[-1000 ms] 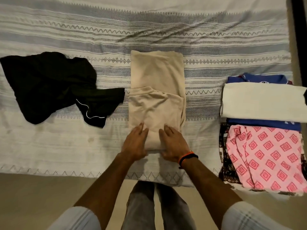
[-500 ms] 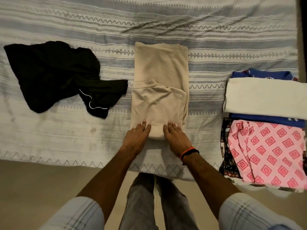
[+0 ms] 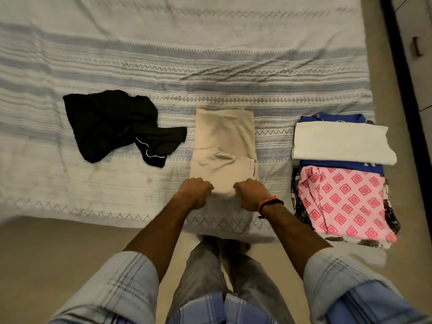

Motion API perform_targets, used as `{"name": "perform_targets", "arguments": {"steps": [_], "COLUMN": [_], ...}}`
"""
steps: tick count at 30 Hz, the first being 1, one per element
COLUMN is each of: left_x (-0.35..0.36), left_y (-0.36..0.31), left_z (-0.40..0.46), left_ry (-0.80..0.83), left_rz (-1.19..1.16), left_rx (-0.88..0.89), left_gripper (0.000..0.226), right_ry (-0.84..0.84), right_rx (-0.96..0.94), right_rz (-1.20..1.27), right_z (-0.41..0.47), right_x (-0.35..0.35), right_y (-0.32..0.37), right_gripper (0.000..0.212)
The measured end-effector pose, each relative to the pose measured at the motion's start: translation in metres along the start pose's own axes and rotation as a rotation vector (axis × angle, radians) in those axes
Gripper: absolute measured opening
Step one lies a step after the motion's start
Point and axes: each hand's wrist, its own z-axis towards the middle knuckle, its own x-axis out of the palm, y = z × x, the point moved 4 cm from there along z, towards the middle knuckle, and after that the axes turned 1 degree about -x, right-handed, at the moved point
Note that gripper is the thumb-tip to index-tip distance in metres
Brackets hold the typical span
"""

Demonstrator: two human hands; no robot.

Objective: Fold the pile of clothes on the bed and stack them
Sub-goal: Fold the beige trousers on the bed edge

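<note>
A beige garment (image 3: pixel 224 141) lies partly folded in the middle of the bed, its near half doubled over the far half. My left hand (image 3: pixel 194 191) and my right hand (image 3: pixel 251 191) grip its near edge, fingers curled under the cloth. A crumpled black garment (image 3: pixel 112 122) with a thin white trim lies unfolded to the left. At the right sits a stack of folded clothes: a white piece (image 3: pixel 341 142) on a blue one (image 3: pixel 339 163), with a pink diamond-patterned piece (image 3: pixel 343 199) nearer me.
The bed wears a white and grey-blue striped cover (image 3: pixel 187 61) whose near edge (image 3: pixel 70 215) runs just below my hands. Beige floor (image 3: pixel 58 253) lies in front. A dark bed frame edge (image 3: pixel 397 66) and a cabinet with a handle (image 3: pixel 417 46) stand at the right.
My fingers lay flat on the beige garment's near end; now both hands have curled around that edge. The view has pulled back and shifted, showing more of the bed.
</note>
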Motion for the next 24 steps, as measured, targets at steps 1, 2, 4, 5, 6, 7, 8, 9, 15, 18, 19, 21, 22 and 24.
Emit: {"name": "perform_targets", "arguments": {"steps": [1,2,4,5,6,7,8,9,15,18,19,21,22,24], "left_x": [-0.004,-0.007,-0.011,-0.014,-0.018,-0.02,-0.025,-0.029,-0.069,-0.092,-0.099,-0.114,-0.12,-0.132], "left_y": [-0.002,-0.003,-0.004,-0.003,-0.002,0.0,0.002,0.006,0.034,0.048,0.054,0.067,0.075,0.09], "left_z": [-0.003,-0.006,-0.01,-0.01,-0.009,-0.008,-0.005,-0.003,0.021,0.036,0.041,0.058,0.068,0.094], "left_ry": [0.004,0.013,0.035,0.036,0.033,0.031,0.02,0.016,-0.105,-0.203,-0.224,-0.263,-0.284,-0.336], "left_rz": [0.003,0.0,-0.03,-0.049,-0.071,-0.099,-0.125,-0.159,-0.387,-0.502,-0.535,-0.597,-0.633,-0.725], "left_rx": [-0.002,-0.004,-0.012,-0.018,-0.027,-0.04,-0.055,-0.076,-0.188,-0.228,-0.241,-0.263,-0.272,-0.301], "left_gripper": [0.053,0.054,0.057,0.057,0.057,0.056,0.055,0.054,0.041,0.04,0.041,0.041,0.041,0.04], "right_ry": [0.004,0.012,0.009,-0.005,-0.019,-0.029,-0.051,-0.069,-0.212,-0.277,-0.292,-0.313,-0.316,-0.32], "right_rx": [-0.001,-0.002,-0.002,0.0,0.005,0.008,0.013,0.023,0.13,0.167,0.179,0.188,0.188,0.205], "right_rz": [0.006,0.009,0.023,0.03,0.038,0.05,0.067,0.091,0.348,0.438,0.453,0.469,0.475,0.484], "right_z": [-0.003,-0.006,-0.011,-0.012,-0.012,-0.012,-0.01,-0.009,0.018,0.038,0.045,0.066,0.077,0.102], "right_x": [-0.003,-0.006,-0.014,-0.017,-0.023,-0.026,-0.032,-0.037,-0.075,-0.096,-0.103,-0.121,-0.13,-0.148], "right_y": [0.0,0.0,-0.001,-0.002,-0.003,-0.003,-0.006,-0.008,-0.03,-0.039,-0.043,-0.05,-0.054,-0.064], "right_gripper": [0.035,0.036,0.037,0.037,0.038,0.038,0.039,0.041,0.041,0.041,0.041,0.041,0.041,0.04]}}
